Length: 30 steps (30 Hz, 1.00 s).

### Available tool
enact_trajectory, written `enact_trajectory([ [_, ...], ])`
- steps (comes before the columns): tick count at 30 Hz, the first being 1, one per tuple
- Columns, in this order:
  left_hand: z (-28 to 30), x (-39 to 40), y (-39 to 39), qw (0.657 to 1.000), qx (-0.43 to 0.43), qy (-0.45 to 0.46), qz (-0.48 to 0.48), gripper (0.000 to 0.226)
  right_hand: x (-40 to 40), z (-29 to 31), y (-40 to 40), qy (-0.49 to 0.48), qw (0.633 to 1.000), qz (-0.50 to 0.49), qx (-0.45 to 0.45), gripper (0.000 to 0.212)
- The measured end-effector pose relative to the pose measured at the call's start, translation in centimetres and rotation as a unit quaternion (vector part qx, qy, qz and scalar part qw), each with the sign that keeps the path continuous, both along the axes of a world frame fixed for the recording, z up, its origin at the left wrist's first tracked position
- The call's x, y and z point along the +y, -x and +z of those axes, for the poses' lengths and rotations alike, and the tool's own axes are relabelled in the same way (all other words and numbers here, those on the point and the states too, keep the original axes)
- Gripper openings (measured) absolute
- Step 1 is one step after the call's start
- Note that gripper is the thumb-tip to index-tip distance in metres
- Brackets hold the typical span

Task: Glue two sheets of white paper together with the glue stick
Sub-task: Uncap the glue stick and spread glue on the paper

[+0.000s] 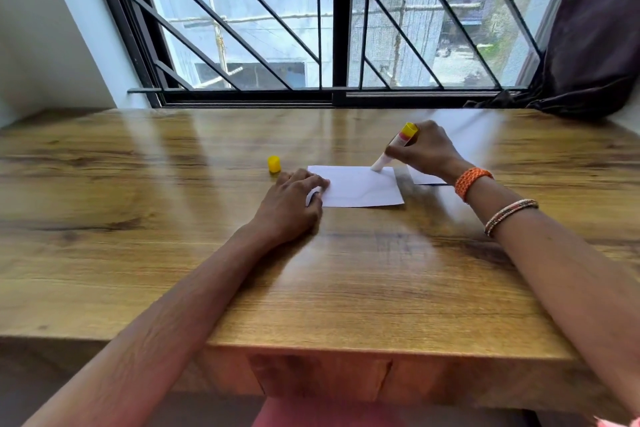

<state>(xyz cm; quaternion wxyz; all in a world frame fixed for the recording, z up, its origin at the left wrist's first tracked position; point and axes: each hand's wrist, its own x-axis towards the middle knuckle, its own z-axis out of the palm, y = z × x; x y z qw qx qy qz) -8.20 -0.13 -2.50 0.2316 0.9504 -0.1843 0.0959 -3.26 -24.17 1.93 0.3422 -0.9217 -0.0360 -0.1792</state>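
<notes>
Two hands share the job: the left hand lies flat, pinning the near sheet against sliding. Right hand grips the tilted glue stick, tip on the sheet's far edge.

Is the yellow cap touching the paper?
Apart. The head view shows the cap standing on the table left of the paper, with bare wood between them.
</notes>
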Motion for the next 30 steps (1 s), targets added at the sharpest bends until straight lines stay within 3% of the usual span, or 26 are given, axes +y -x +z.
enact_trajectory([
  [9, 0.0, 0.1, -0.1, 1.000, -0.014, 0.008, -0.011, 0.034, -1.8, -0.1, 0.8, -0.035, 0.999, -0.032, 0.016, 0.022],
  [15, 1.0, -0.2, -0.1, 0.993, -0.105, 0.003, -0.060, 0.042, -2.2, -0.4, 0.7, -0.046, 0.998, -0.038, 0.000, 0.032],
  [23, 1.7, -5.5, -2.2, 0.986, 0.008, -0.061, -0.156, 0.036, -2.3, -0.7, 0.6, -0.060, 0.998, -0.031, -0.002, 0.029],
  [30, 0.8, -5.9, -2.9, 0.985, -0.020, -0.100, -0.141, 0.038, -2.4, -1.2, 1.4, -0.072, 0.997, -0.013, 0.003, 0.027],
])
